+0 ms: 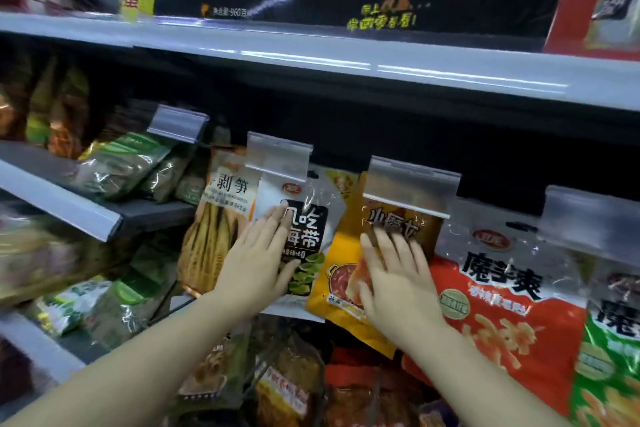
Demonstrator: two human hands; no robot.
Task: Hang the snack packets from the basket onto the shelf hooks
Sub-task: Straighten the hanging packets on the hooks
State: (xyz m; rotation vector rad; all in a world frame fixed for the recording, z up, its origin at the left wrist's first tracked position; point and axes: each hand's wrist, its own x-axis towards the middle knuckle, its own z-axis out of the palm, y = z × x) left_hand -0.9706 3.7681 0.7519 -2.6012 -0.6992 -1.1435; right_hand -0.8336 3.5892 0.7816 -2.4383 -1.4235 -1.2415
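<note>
Both hands lay flat and spread, the left hand (258, 265) on the kelp packet (304, 229), the right hand (394, 274) on the yellow packet (341, 267); these looked light, limp and slick, best pinched at the top seal.

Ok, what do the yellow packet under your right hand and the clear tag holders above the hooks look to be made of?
The yellow snack packet looks like glossy printed plastic film: it creases and shines softly beside the right hand lying flat on it. The clear tag holders look like stiff, slightly frosted transparent plastic: packet colours show through them, with bright highlights along their folded edges. Neither is certain from look alone.
</note>
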